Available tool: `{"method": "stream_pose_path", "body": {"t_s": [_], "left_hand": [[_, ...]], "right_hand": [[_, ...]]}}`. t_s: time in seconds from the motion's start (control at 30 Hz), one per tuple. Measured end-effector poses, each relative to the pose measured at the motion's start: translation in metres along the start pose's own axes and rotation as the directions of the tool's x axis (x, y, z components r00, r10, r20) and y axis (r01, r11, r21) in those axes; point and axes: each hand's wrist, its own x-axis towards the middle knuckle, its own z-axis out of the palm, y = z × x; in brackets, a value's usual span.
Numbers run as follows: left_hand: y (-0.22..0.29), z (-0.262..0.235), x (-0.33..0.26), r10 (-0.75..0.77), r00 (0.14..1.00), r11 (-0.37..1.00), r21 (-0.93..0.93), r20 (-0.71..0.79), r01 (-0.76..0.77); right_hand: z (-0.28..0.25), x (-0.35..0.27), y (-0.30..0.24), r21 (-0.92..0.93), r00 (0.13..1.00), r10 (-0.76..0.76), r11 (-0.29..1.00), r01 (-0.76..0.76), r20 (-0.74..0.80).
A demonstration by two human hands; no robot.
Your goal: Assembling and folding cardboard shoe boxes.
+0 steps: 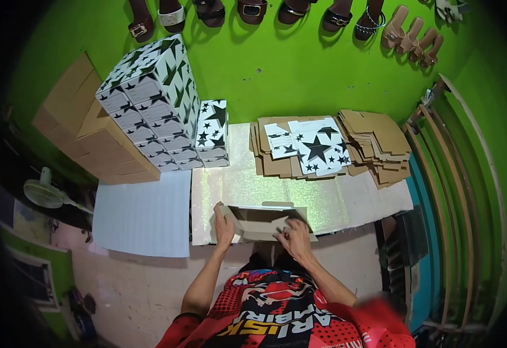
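Note:
A partly folded cardboard box (256, 236) is at the near edge of the table, its brown inside facing up and its far edge showing white. My left hand (224, 227) is closed around the box's left end, thumb near the upper edge. My right hand (295, 238) is at the right end, its curled fingers pinching a flap or wall on the near side. The fingertips of that hand partly cover the board they hold.
Flat box blanks (317, 152), white with black stars, lie on brown ones at the back of the table, beside another brown cardboard pile (378, 139). Finished star-printed boxes (160, 110) are stacked at the back left, next to a large brown carton (111, 142). Sandals (252, 10) hang on the green wall.

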Motion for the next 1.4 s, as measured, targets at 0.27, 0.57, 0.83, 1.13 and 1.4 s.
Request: {"method": "stream_pose_path", "body": {"t_s": [0.27, 0.57, 0.83, 1.13, 1.4], "left_hand": [[0.055, -0.003, 0.008, -0.114, 0.913, 0.993, 0.081, 0.392, 0.089], [0.059, 0.036, 0.005, 0.405, 0.796, 0.622, 0.502, 0.450, -0.601], [0.105, 0.076, 0.050, 0.224, 0.855, 0.820, 0.383, 0.468, -0.424], [0.066, 0.135, 0.093, 0.185, 0.897, 0.719, 0.567, 0.402, -0.402], [0.039, 0.158, 0.085, 0.257, 0.939, 0.871, 0.366, 0.227, -0.327]], "right_hand": [[-0.008, 0.006, 0.045, -0.169, 0.982, 0.174, 0.973, -0.159, 0.078], [-0.001, 0.026, 0.068, -0.168, 0.970, 0.205, 0.969, -0.182, 0.132], [0.000, 0.025, 0.070, -0.143, 0.977, 0.183, 0.976, -0.166, 0.114], [0.006, 0.018, 0.072, -0.212, 0.984, 0.123, 0.973, -0.095, 0.125], [0.018, 0.018, 0.075, -0.207, 0.996, 0.070, 0.977, -0.057, 0.053]]}}
